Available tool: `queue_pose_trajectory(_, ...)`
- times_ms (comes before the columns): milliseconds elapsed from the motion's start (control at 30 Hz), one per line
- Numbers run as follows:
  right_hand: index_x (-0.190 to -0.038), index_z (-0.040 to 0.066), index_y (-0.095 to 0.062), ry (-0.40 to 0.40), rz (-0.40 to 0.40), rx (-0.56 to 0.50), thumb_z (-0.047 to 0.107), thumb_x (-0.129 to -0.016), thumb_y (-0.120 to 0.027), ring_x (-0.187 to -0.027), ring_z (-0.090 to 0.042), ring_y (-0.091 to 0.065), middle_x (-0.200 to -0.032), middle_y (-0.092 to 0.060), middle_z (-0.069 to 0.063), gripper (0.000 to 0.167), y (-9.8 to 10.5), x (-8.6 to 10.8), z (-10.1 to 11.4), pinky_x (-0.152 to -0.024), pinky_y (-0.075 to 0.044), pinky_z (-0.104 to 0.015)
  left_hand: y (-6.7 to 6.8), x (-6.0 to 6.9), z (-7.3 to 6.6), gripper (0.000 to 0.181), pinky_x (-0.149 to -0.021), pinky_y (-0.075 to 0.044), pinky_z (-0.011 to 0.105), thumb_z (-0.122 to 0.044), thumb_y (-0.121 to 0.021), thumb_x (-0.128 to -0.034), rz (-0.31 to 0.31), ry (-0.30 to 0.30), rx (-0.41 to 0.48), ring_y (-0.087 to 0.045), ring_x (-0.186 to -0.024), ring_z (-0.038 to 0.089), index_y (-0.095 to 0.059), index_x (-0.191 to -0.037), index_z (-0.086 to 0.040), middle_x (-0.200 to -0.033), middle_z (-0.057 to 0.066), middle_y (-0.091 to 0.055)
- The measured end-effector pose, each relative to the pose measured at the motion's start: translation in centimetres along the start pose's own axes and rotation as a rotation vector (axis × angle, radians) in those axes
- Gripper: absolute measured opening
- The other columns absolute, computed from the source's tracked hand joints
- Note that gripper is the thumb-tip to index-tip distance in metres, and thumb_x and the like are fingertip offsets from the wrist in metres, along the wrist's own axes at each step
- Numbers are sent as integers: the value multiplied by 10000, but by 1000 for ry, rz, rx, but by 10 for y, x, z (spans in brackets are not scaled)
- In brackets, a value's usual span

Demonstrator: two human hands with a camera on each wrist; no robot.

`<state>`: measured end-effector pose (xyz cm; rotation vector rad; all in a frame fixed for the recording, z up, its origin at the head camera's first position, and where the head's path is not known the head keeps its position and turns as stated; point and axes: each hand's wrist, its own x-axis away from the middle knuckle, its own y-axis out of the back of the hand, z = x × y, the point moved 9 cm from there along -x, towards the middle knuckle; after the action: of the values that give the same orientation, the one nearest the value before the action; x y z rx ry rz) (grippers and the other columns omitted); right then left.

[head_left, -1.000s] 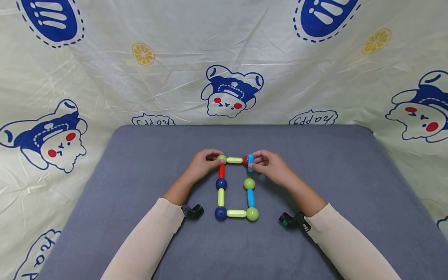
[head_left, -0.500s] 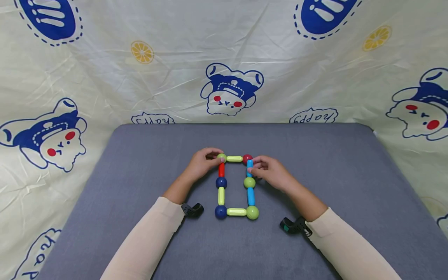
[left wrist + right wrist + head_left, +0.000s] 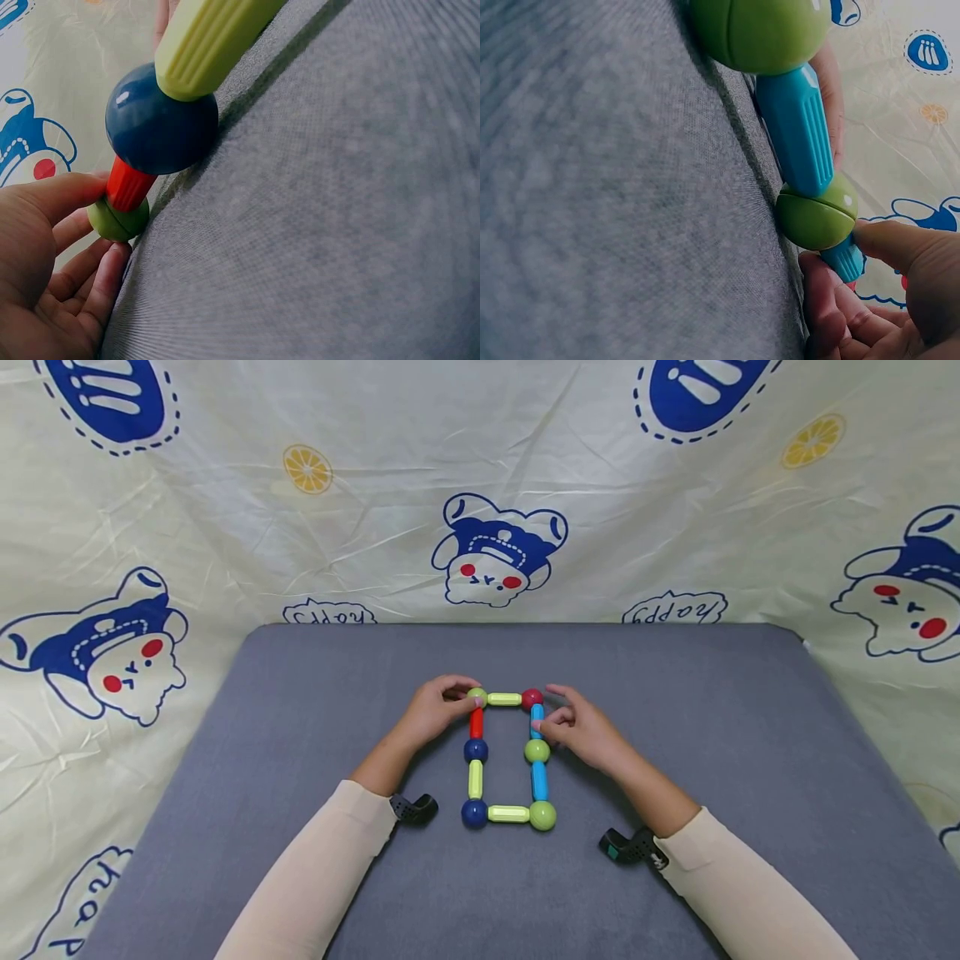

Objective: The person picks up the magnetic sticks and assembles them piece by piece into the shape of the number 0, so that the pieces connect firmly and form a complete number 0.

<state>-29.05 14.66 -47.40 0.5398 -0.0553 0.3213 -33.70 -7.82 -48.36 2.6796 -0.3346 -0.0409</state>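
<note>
A rectangle of magnetic rods and balls lies on the grey table. My left hand [image 3: 442, 700] pinches the green ball [image 3: 118, 220] at its far left corner; a red rod [image 3: 477, 723] runs from there to a blue ball [image 3: 161, 120]. On the right side, my right hand [image 3: 585, 727] holds the upper blue rod [image 3: 844, 259] between thumb and curled fingers, while its index finger stretches towards the red ball [image 3: 532, 698]. That rod spans from the red ball to a green ball [image 3: 537, 751], and a second blue rod [image 3: 795, 127] continues to the near right green ball [image 3: 543, 816].
Yellow-green rods form the far side, the near side [image 3: 508, 814] and the lower left side [image 3: 476, 780]. Another blue ball [image 3: 475, 813] marks the near left corner. Black wrist straps [image 3: 414, 810] sit on both forearms. A printed curtain [image 3: 375, 527] hangs behind the grey table [image 3: 675, 693].
My right hand has brought the upper blue rod down and left, into the gap between the red and green balls. Its index finger has then lifted away. My left hand has stayed put.
</note>
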Motion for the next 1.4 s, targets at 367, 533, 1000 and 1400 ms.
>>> queue_pose_trajectory(367, -1553, 69, -351, 37, 21, 49, 280, -967, -696, -722, -151, -546, -942, -703, -90, 712, -4, 0, 3, -668, -469, -279, -1, 1, 1, 284, -864, -499, 317, -295, -773, -904, 6, 9, -11, -634, -1030, 207, -736, -1160, -178, -1126, 57, -683)
queue_pose_trajectory(533, -1541, 71, -370, 31, 2, 69, 287, -955, -709, -728, -155, -534, -948, -701, -83, 711, -4, 2, 5, -676, -446, -276, -1, 2, 1, 281, -850, -491, 302, -290, -768, -908, 8, 8, -4, -624, -1024, 205, -735, -1162, -175, -1122, 57, -678)
queue_pose_trajectory(1000, -1551, 69, -367, 61, -3, 70, 271, -954, -716, -732, -132, -545, -970, -694, -86, 720, -5, 3, 1, -670, -451, -241, -3, 6, -2, 275, -852, -498, 314, -290, -757, -918, -15, 22, -21, -626, -1029, 215, -734, -1166, -172, -1126, 63, -667)
queue_pose_trajectory(1400, -1506, 67, -434, 74, -32, 44, 252, -1011, -629, -813, -180, -549, -1127, -661, -134, 563, -5, 2, 2, -647, -456, -246, 5, 5, -1, 345, -893, -539, 357, -254, -714, -950, -83, -1, 0, -624, -1109, 259, -696, -1257, -97, -1228, 118, -637)
